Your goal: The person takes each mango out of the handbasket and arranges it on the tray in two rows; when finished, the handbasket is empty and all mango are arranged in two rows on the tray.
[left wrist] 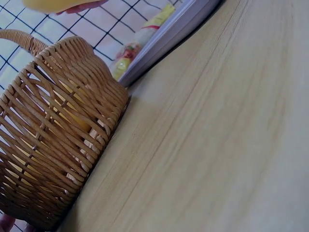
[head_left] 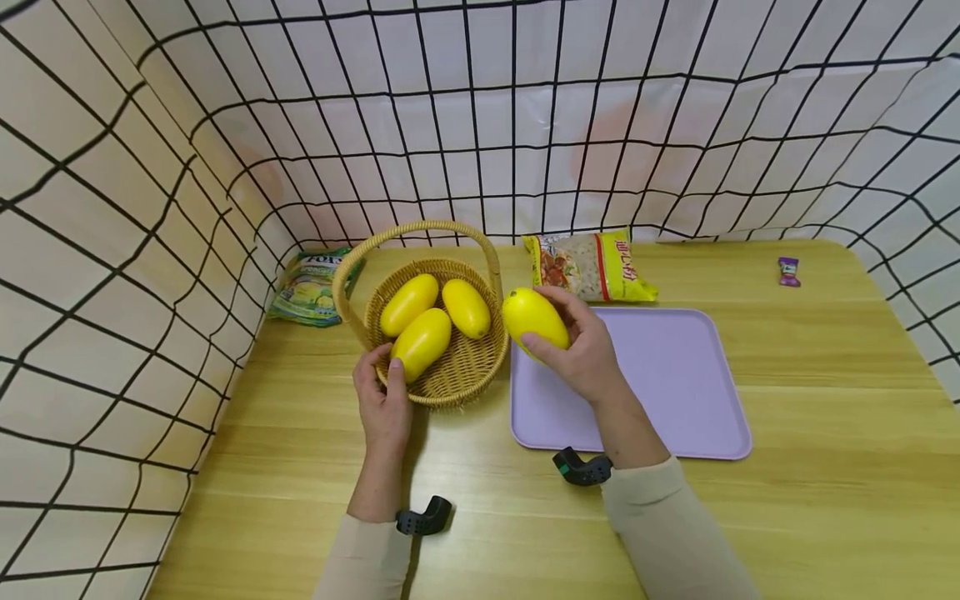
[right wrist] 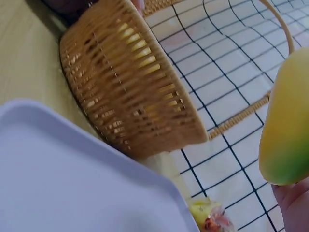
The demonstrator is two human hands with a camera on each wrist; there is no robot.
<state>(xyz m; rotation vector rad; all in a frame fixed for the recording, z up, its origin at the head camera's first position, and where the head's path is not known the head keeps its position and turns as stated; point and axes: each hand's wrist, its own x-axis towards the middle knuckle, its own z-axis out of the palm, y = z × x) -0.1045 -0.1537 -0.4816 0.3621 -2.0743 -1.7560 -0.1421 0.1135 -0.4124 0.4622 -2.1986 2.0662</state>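
"Head view?"
"The right hand (head_left: 583, 346) grasps a smooth yellow oval fruit (head_left: 534, 319) above the edge of a lilac rectangular tray (head_left: 667, 375); the left hand (head_left: 384, 404) grips a round tan wicker basket (head_left: 467, 377) holding three more yellow fruits (head_left: 422, 343). A yellow plastic packet (head_left: 585, 267) lies behind the tray."
"Left wrist?"
"The woven wall (left wrist: 58, 130) hides most contents."
"Right wrist?"
"The arched wicker handle (right wrist: 240, 116) passes behind the held fruit."

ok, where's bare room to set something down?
Free: right half of the tray, and the table right of it, in front of the small purple packet. Crowded: the basket, with three yellow fruits and the left grip at its rim; the tray's back-left corner under the right grip, yellow bag behind.
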